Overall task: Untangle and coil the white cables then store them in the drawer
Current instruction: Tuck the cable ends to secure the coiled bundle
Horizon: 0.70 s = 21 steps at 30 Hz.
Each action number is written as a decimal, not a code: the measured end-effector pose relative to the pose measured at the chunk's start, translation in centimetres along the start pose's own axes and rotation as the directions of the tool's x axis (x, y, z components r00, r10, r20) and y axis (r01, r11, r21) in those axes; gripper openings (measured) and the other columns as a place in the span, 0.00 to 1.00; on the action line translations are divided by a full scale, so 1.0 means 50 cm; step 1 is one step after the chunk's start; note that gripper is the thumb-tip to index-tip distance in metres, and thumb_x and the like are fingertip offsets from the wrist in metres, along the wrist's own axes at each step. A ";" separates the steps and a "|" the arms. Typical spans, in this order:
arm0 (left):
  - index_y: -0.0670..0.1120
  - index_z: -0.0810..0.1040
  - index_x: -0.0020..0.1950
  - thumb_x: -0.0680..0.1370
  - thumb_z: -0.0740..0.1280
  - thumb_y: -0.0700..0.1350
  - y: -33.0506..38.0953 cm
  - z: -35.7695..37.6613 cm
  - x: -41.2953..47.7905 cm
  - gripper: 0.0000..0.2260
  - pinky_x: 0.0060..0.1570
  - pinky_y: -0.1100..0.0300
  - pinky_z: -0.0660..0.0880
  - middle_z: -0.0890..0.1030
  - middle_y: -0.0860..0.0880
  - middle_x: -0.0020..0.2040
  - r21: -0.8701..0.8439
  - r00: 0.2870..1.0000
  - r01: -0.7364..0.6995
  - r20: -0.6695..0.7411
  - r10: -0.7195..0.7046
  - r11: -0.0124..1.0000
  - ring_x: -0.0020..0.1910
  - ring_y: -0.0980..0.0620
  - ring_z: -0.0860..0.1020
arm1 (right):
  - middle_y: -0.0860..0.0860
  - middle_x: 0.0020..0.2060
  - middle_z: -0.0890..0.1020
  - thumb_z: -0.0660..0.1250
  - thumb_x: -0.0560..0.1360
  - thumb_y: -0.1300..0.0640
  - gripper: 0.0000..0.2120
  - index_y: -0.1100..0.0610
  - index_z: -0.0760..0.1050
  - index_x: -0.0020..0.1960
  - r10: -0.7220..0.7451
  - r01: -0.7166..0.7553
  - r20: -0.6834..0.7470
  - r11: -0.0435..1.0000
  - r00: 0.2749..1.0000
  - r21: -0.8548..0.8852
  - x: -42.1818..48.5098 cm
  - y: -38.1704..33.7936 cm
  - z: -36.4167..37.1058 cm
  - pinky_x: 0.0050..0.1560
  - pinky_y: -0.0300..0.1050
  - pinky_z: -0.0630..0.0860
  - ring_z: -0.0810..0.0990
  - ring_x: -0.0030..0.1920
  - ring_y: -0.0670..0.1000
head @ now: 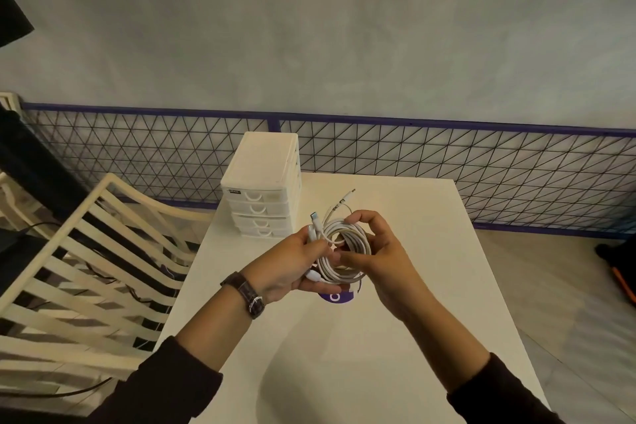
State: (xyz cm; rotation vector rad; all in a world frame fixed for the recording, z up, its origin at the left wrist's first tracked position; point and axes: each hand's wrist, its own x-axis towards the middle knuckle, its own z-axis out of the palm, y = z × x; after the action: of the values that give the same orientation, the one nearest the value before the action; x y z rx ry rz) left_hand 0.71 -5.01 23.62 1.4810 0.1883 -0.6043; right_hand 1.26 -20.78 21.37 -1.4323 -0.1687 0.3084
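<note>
A bundle of coiled white cables (339, 253) is held in the air above the white table (413, 286), between both hands. My left hand (287, 265) grips the bundle's left side, where two plug ends stick up. My right hand (373, 244) curls round its right side, thumb and fingers on the loops. A loose cable end with a thin plug (346, 196) juts out behind the coil. The white drawer unit (261, 182) stands at the table's far left corner, its several drawers closed.
A cream slatted chair (86, 268) stands left of the table. A wire mesh fence with a purple rail (447, 155) runs behind it. A purple sticker (335, 298) lies on the table under the hands. Dark cables trail on the floor at the left.
</note>
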 end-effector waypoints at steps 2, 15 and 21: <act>0.43 0.71 0.61 0.78 0.60 0.39 -0.004 0.006 0.003 0.11 0.48 0.50 0.81 0.81 0.42 0.54 -0.023 1.000 -0.002 -0.007 0.002 1.000 0.48 0.43 0.83 | 0.54 0.42 0.83 0.69 0.68 0.74 0.22 0.53 0.70 0.54 -0.066 0.064 -0.066 0.998 0.996 -0.029 -0.003 0.009 0.011 0.40 0.45 0.80 0.80 0.40 0.53; 0.44 0.72 0.61 0.79 0.60 0.38 -0.012 0.017 0.007 0.11 0.47 0.50 0.81 0.83 0.43 0.50 -0.127 1.000 -0.020 0.014 0.022 0.992 0.46 0.46 0.83 | 0.35 0.45 0.79 0.71 0.69 0.63 0.25 0.33 0.68 0.48 -0.343 0.230 -0.229 0.883 0.911 -0.410 -0.007 0.034 0.028 0.46 0.41 0.78 0.80 0.46 0.44; 0.42 0.71 0.62 0.80 0.60 0.42 0.003 0.015 0.016 0.11 0.51 0.47 0.79 0.79 0.46 0.47 -0.058 0.999 -0.046 -0.024 0.045 0.997 0.43 0.49 0.82 | 0.49 0.63 0.68 0.73 0.67 0.61 0.20 0.45 0.70 0.51 -0.556 0.340 -0.218 0.725 0.802 -0.599 0.010 0.039 0.026 0.58 0.37 0.73 0.68 0.64 0.43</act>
State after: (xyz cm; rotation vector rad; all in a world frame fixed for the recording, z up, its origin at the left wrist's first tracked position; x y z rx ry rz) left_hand 1.24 -5.95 23.45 1.4319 0.1875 -0.5414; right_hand 1.13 -19.17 19.58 -1.9159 -0.2978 -0.4847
